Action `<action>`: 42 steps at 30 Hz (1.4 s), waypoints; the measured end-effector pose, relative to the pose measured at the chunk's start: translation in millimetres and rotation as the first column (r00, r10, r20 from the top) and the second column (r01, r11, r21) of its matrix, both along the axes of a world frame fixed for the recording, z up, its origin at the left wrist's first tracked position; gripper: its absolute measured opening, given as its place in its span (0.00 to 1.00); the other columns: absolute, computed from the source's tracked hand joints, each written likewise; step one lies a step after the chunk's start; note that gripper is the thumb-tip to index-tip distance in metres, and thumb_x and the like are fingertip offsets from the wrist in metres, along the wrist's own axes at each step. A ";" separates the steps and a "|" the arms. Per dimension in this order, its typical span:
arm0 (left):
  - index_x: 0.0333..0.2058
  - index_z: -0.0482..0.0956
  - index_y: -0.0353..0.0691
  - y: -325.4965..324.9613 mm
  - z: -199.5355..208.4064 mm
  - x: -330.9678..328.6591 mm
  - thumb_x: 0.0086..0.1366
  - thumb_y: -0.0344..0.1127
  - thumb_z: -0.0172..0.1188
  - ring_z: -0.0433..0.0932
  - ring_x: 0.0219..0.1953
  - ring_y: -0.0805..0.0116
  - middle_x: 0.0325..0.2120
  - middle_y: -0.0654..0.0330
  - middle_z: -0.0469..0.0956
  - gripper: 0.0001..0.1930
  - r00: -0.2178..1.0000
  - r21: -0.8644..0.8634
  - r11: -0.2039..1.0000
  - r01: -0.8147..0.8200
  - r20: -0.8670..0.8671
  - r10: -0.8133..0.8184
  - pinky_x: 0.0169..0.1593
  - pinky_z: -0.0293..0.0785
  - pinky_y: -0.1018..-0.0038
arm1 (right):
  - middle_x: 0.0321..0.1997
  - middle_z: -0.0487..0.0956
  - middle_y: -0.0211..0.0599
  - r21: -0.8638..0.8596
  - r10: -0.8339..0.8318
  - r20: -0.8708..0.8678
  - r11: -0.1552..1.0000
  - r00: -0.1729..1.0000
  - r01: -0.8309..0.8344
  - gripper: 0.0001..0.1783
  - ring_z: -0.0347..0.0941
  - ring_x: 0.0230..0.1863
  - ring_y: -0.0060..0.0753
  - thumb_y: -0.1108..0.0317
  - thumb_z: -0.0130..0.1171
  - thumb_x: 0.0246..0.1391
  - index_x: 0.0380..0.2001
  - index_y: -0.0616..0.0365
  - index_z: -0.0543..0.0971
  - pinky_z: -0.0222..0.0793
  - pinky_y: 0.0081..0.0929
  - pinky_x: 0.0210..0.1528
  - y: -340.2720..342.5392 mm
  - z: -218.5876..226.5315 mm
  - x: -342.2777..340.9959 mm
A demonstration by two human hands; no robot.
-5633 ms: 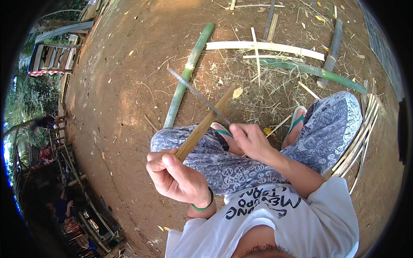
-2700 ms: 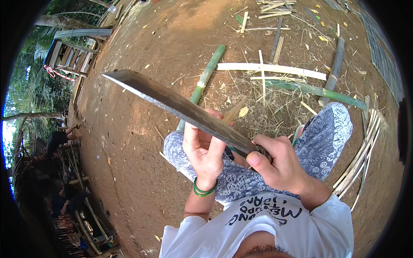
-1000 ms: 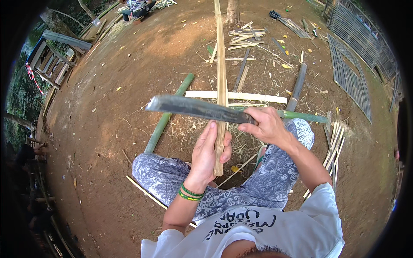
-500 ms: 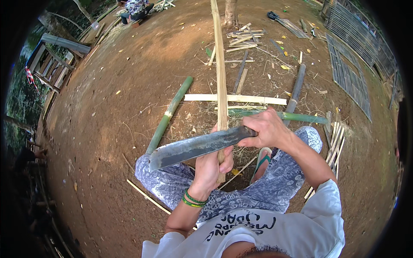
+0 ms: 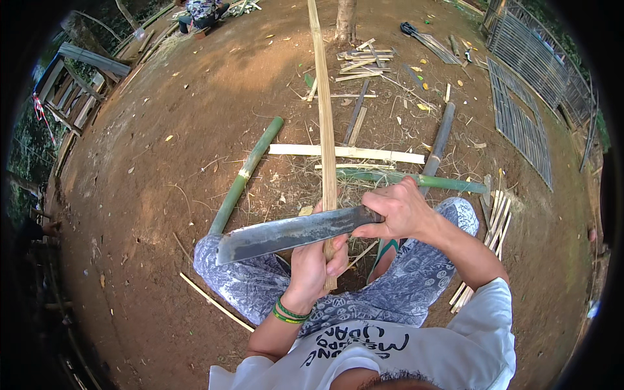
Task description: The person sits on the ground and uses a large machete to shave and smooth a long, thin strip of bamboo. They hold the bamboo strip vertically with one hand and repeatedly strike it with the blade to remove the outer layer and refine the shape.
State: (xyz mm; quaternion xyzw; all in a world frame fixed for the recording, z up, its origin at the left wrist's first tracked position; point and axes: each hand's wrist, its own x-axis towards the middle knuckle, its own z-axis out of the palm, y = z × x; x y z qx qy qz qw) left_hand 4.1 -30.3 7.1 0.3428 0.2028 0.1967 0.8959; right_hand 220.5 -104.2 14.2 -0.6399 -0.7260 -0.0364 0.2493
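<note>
Head view | I'm seeing left hand (image 5: 316, 263) gripping bamboo strip (image 5: 323, 123) upright over lap, fingers wrapping it | right hand (image 5: 398, 209) clenching machete (image 5: 292, 232) crosswise against strip | risk: blade slipping toward left fingers.

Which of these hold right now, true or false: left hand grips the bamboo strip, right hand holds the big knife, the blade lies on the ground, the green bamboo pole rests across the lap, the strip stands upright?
1. The left hand grips the bamboo strip. True.
2. The right hand holds the big knife by its handle. True.
3. The blade lies on the ground. False: it is held up, crossing the strip just above the left hand.
4. The green bamboo pole rests across the lap. False: it lies on the dirt ground, left of the strip.
5. The strip stands roughly upright. True: it runs long and straight up from the left hand.
</note>
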 end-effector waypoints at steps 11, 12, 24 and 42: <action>0.70 0.53 0.44 -9.6 3.6 -13.2 0.80 0.44 0.34 0.55 0.11 0.83 0.22 0.67 0.63 0.24 1.000 -0.019 0.999 0.028 0.000 -0.028 0.14 0.55 0.85 | 0.11 0.71 0.44 -0.088 -0.172 -0.102 0.983 0.980 0.163 0.30 0.71 0.13 0.47 0.39 0.59 0.57 0.23 0.59 0.77 0.66 0.40 0.19 13.1 6.3 34.6; 0.69 0.55 0.44 -11.7 5.0 -15.7 0.80 0.44 0.34 0.55 0.11 0.83 0.22 0.67 0.63 0.24 0.999 -0.043 0.998 0.047 -0.001 -0.047 0.14 0.55 0.85 | 0.11 0.70 0.43 -0.084 -0.281 -0.173 0.959 0.944 0.270 0.30 0.71 0.13 0.45 0.39 0.58 0.58 0.23 0.59 0.77 0.66 0.40 0.19 15.8 10.5 45.3; 0.70 0.54 0.42 -14.7 -7.4 -29.9 0.80 0.46 0.35 0.56 0.11 0.83 0.22 0.66 0.64 0.25 0.995 -0.025 0.995 0.092 -0.027 -0.092 0.14 0.55 0.84 | 0.09 0.67 0.39 -0.091 -0.257 -0.056 0.964 0.965 0.251 0.31 0.68 0.10 0.41 0.40 0.59 0.57 0.21 0.60 0.75 0.64 0.39 0.17 22.9 5.5 62.1; 0.70 0.54 0.40 -24.4 -16.0 -64.5 0.80 0.44 0.34 0.57 0.13 0.83 0.22 0.67 0.64 0.25 0.990 -0.055 0.990 0.129 -0.043 -0.132 0.17 0.57 0.84 | 0.09 0.71 0.37 -0.136 -0.392 0.006 0.911 0.920 0.389 0.35 0.70 0.11 0.37 0.33 0.54 0.59 0.24 0.59 0.81 0.70 0.40 0.19 36.6 2.3 107.7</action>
